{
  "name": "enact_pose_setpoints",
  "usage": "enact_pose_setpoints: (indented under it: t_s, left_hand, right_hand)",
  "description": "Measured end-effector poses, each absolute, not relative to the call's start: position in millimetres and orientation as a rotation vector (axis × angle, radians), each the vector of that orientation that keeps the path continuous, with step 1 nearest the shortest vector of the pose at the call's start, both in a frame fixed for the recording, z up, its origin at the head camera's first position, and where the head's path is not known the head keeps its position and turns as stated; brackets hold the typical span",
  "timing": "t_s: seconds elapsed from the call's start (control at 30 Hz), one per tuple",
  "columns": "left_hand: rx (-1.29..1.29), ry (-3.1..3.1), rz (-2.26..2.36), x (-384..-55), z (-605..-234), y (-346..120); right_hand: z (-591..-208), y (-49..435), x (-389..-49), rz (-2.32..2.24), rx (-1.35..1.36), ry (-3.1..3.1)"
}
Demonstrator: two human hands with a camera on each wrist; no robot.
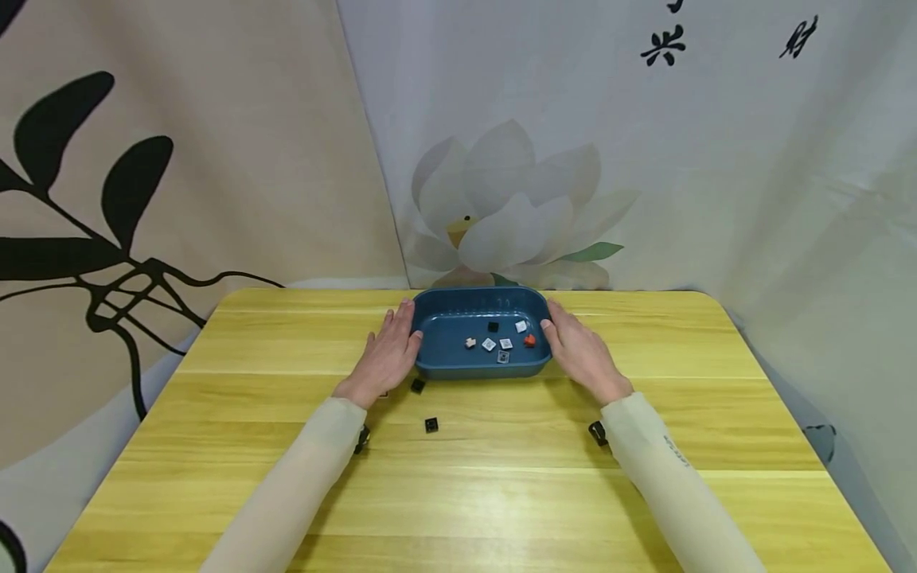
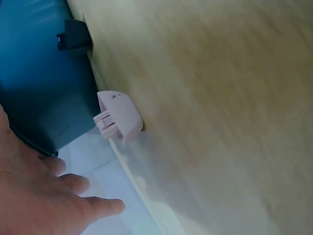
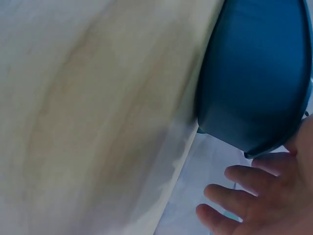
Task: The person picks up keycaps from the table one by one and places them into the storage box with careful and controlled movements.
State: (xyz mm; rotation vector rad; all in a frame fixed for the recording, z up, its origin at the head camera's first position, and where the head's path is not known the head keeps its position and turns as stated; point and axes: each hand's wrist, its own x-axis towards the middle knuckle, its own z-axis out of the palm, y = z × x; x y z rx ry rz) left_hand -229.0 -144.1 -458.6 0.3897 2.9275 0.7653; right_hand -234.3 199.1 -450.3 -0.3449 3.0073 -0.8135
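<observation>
A blue rectangular tray (image 1: 483,372) stands at the far side of the table, holding several small keycaps: white keycaps (image 1: 506,344), a black keycap (image 1: 493,326) and an orange-red keycap (image 1: 529,341). My left hand (image 1: 387,350) lies along the tray's left end, its thumb at the rim. At the opposite end is my right hand (image 1: 583,350), thumb likewise at the rim. Both wrist views show the fingers extended and spread rather than curled. A pale pink keycap (image 2: 122,117) lies on its side by the left hand, near a dark keycap (image 2: 77,37) close to the tray.
Two black keycaps sit on the wooden table (image 1: 501,493) in front of the tray, the nearer black keycap (image 1: 431,425) toward the middle. Behind the table's back edge hangs a printed curtain (image 1: 537,79).
</observation>
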Motion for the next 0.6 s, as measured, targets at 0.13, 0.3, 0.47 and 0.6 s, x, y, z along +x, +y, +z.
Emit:
enact_pose_setpoints:
  t_s: [0.13, 0.3, 0.47, 0.6]
  left_hand:
    - [0.390, 2.912, 0.749, -229.1, -454.4, -143.6]
    - [0.386, 2.875, 0.722, -230.8, -446.8, -146.6]
    - [0.360, 2.853, 0.762, -233.0, -438.8, -153.0]
    - [0.341, 2.872, 0.814, -231.9, -432.3, -163.6]
  right_hand:
    - [-452.6, 198.5, -234.9, -0.796, -0.340, 2.993]
    - [-451.2, 198.1, -233.9, -0.784, -0.340, 2.986]
    - [-451.1, 197.8, -234.6, -0.764, -0.333, 2.974]
    - [-451.6, 197.7, -234.7, -0.750, -0.327, 2.968]
